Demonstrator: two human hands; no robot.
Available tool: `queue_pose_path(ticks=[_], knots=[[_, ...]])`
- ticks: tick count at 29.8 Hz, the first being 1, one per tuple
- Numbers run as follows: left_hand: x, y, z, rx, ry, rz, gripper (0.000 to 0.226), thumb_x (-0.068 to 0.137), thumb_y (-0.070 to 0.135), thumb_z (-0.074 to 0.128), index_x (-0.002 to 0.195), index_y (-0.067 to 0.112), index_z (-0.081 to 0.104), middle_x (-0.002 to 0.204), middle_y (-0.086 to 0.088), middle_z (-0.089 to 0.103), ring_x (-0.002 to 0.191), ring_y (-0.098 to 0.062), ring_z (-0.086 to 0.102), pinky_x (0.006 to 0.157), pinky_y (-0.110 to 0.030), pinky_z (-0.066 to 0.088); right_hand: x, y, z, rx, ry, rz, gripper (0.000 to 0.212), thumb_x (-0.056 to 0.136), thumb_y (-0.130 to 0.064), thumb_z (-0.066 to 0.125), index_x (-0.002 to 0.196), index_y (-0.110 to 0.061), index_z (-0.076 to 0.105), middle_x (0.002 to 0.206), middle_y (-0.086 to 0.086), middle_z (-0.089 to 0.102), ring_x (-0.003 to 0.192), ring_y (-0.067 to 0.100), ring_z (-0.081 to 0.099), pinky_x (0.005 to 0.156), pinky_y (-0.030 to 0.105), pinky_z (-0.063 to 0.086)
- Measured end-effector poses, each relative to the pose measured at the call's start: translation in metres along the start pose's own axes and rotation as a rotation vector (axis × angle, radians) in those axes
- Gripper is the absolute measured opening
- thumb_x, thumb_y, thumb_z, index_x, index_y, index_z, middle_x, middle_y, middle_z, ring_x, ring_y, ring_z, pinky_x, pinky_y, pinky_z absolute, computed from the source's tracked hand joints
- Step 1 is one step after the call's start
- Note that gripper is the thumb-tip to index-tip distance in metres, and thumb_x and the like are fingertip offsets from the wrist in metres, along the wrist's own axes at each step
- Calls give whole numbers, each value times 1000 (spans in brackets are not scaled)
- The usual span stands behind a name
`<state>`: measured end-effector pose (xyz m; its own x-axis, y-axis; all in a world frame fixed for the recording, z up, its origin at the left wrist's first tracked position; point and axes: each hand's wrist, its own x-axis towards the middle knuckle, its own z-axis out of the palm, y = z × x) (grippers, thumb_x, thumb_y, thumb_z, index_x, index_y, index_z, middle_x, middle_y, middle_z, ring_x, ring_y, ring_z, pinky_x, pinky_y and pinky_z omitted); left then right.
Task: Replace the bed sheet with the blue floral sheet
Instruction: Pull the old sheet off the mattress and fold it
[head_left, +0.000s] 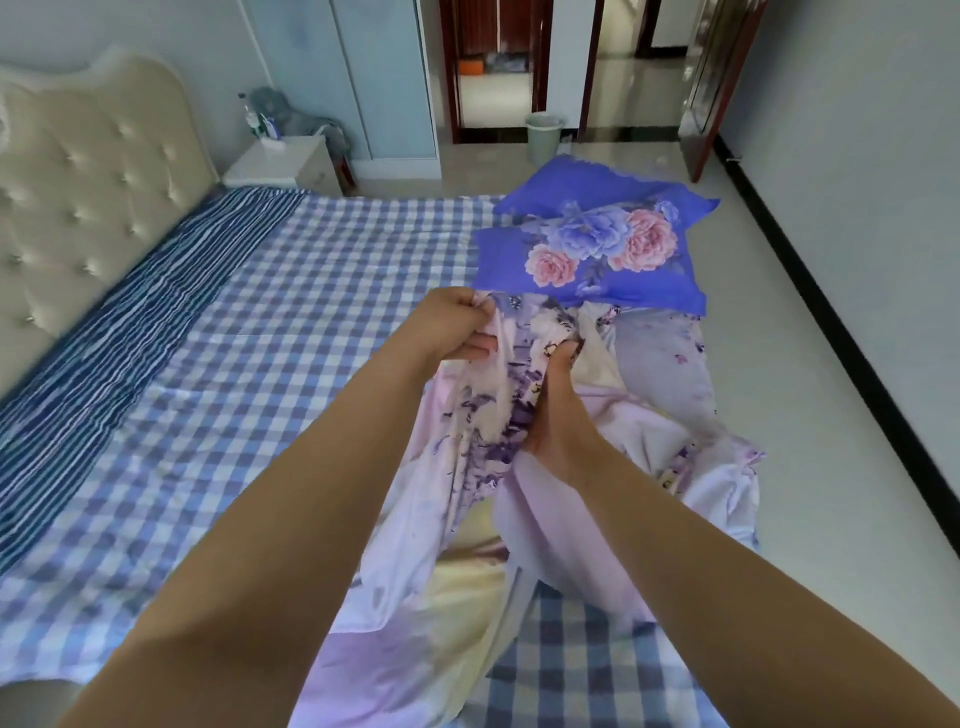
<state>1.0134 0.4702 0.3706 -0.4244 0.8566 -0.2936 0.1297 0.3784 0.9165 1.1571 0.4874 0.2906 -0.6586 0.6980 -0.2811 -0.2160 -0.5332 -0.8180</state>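
One checked mattress (260, 332), tufted headboard (78, 197), tiled floor (810, 395)

The wide checked-cotton bed (291, 291) fills the near left, its tufted cream headboard (88, 171) at the far left. Two blue floral pillows (597, 244) lie stacked on its far right edge, a pale floral crumpled sheet (467, 519) just nearer. A white bedside cabinet (280, 163) stands beyond the bed, a pale plastic bin (544, 136) farther right on the floor.
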Motion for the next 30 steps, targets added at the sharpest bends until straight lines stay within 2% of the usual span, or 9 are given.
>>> queue_pose_path(ticks=[3, 7, 10, 15, 18, 20, 23, 26, 30], knots=[[1, 13, -13, -91, -44, 21, 16, 98, 21, 54, 110, 11, 59, 87, -5, 65, 70, -17, 70, 71, -31, 60, 3, 13, 14, -395, 78, -201, 72, 80, -48, 66, 137, -14, 39, 126, 1, 60, 117, 13, 57, 101, 31, 44], [3, 26, -28, -149, -62, 41, 19, 97, 20, 54, 114, 12, 58, 95, -6, 66, 79, -23, 72, 74, -33, 60, 6, 24, 23, -560, 427, -333, 42, 86, -7, 58, 119, -17, 35, 84, -8, 55, 71, 4, 54, 63, 17, 44], [7, 30, -37, -187, 32, 114, 6, 95, 12, 55, 95, 12, 61, 85, -7, 67, 76, -19, 71, 80, -33, 58, 15, 32, 15, -618, 440, -170, 34, 88, -9, 52, 114, -18, 33, 81, 0, 54, 64, 10, 52, 50, 15, 40], [23, 36, -67, -299, 231, 359, 27, 96, 5, 52, 71, 14, 58, 66, 1, 65, 62, -11, 60, 66, -23, 55, 24, 44, 19, -808, 250, -14, 7, 89, -10, 48, 84, -15, 46, 72, 5, 52, 66, 21, 50, 58, 28, 38], [29, 60, -100, -505, 263, 467, 23, 93, -2, 51, 76, 10, 62, 66, 2, 69, 65, -12, 63, 66, -26, 53, 23, 38, 36, -741, 199, -112, 43, 92, -36, 55, 92, 6, 59, 88, 25, 63, 82, 34, 62, 72, 39, 47], [33, 76, -119, -561, 246, 484, 18, 94, -1, 51, 84, 7, 63, 73, -2, 69, 66, -11, 63, 70, -25, 52, 26, 22, 53, -480, 179, -112, 61, 82, -57, 60, 113, -4, 63, 108, 15, 68, 100, 28, 65, 91, 42, 52], [33, 68, -130, -242, 116, 302, 4, 97, 14, 53, 100, 12, 56, 88, 0, 59, 75, -11, 60, 80, -30, 51, 36, -13, 64, -163, 136, -59, 30, 93, -40, 55, 104, -16, 69, 99, 7, 73, 93, 25, 69, 85, 41, 55], [15, 26, -109, 275, 65, 88, 61, 88, 45, 62, 136, 13, 41, 124, 0, 52, 98, -18, 60, 72, -30, 54, 50, -43, 68, -34, 118, -69, 29, 100, -26, 45, 102, -5, 64, 89, 13, 71, 81, 27, 68, 74, 33, 54], [-19, -33, -55, 499, -219, 66, 50, 89, 52, 57, 126, 19, 55, 121, 6, 57, 110, -14, 55, 90, -29, 45, 65, -55, 75, -5, 170, -53, 23, 102, -23, 42, 96, -7, 57, 90, 13, 62, 84, 26, 60, 88, 46, 49]])
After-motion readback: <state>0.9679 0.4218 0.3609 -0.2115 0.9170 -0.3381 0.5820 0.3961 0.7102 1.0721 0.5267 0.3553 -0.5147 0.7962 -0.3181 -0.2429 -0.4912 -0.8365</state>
